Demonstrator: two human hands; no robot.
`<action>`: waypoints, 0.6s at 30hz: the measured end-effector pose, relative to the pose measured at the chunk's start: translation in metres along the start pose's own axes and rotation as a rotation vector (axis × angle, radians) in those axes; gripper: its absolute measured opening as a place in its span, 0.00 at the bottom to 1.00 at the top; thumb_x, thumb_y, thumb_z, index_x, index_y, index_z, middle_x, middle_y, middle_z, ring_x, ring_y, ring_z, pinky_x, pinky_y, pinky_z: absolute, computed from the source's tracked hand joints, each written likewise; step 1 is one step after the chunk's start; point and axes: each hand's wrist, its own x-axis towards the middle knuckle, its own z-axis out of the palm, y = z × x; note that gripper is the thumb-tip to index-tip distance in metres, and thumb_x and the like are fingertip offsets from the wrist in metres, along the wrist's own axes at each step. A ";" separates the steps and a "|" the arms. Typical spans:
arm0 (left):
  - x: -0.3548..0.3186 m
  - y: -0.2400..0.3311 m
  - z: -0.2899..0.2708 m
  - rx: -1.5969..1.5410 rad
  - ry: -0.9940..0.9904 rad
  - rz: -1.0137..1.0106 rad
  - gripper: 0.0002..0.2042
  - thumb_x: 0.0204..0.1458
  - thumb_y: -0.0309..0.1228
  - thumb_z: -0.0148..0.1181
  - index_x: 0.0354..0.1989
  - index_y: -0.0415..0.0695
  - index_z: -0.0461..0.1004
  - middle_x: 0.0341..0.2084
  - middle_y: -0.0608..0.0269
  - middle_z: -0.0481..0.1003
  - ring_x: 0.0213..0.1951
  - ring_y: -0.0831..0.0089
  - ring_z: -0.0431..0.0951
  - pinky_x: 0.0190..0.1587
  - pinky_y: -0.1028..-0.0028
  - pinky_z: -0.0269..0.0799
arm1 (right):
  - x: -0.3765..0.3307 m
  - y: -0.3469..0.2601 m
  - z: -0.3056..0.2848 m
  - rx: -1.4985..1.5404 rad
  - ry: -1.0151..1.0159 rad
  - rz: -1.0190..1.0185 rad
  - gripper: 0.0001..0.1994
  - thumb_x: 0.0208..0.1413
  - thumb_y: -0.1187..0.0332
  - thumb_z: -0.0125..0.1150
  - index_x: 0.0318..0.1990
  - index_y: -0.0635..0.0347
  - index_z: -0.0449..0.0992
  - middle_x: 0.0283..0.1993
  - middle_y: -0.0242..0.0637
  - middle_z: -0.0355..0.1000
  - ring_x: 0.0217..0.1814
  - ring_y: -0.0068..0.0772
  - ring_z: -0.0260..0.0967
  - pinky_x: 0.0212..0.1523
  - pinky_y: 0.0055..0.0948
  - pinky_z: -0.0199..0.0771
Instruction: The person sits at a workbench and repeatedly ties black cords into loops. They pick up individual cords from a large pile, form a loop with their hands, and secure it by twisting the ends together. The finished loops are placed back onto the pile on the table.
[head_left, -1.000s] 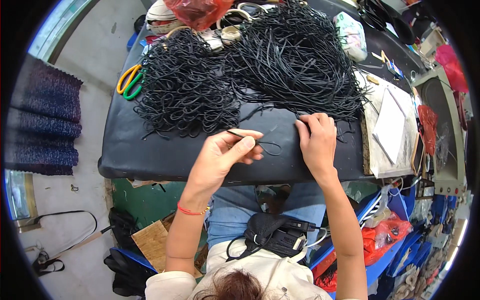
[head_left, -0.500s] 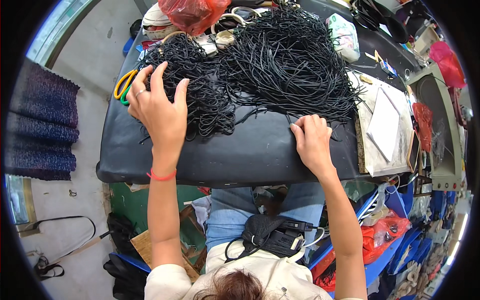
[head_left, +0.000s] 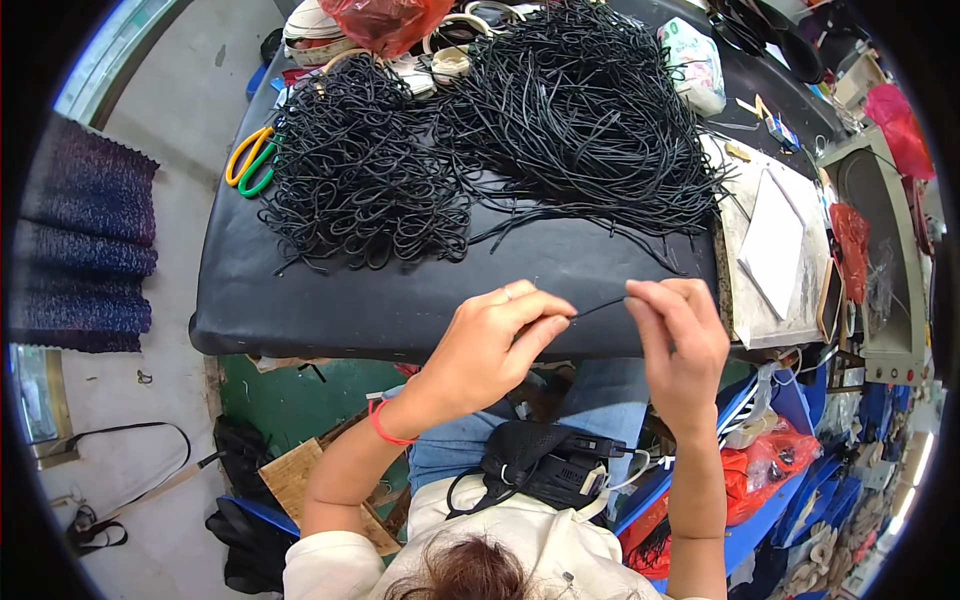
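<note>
Head view: left hand (head_left: pixel 495 340) has come back from the looped pile to in front of the body; right hand (head_left: pixel 685 340) has left the front edge of the straight pile, now lifted nearer the person. Both sit at the near side of the black padded table (head_left: pixel 400 300).

Left grip closed, thumb and index fingertips pinching one thin black cord (head_left: pixel 600 307); right grip closed too, fingertips pinching same cord further right. Short stretch visible between hands, slanting up toward right; rest hidden by fingers.

Beyond the hands, two black heaps: looped-cord pile (head_left: pixel 360 170) on left, bigger straight-cord pile (head_left: pixel 590 120) on right, meeting in the middle. Scissors (head_left: pixel 234 160), yellow and green handles, lie just beside looped pile's left edge. Red plastic bag (head_left: pixel 385 22) behind piles. White packet (head_left: pixel 695 65) right of straight pile. White panel (head_left: pixel 770 240) on a pale board, right of table front. Red bracelet (head_left: pixel 380 420) on left wrist.
</note>
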 end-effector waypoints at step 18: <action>-0.012 -0.017 0.032 -0.755 0.302 -0.260 0.09 0.55 0.29 0.53 0.41 0.39 0.72 0.33 0.62 0.74 0.37 0.77 0.75 0.41 0.76 0.73 | -0.008 -0.020 0.049 0.417 -0.027 0.215 0.10 0.45 0.81 0.58 0.38 0.62 0.75 0.32 0.38 0.71 0.30 0.31 0.70 0.30 0.25 0.70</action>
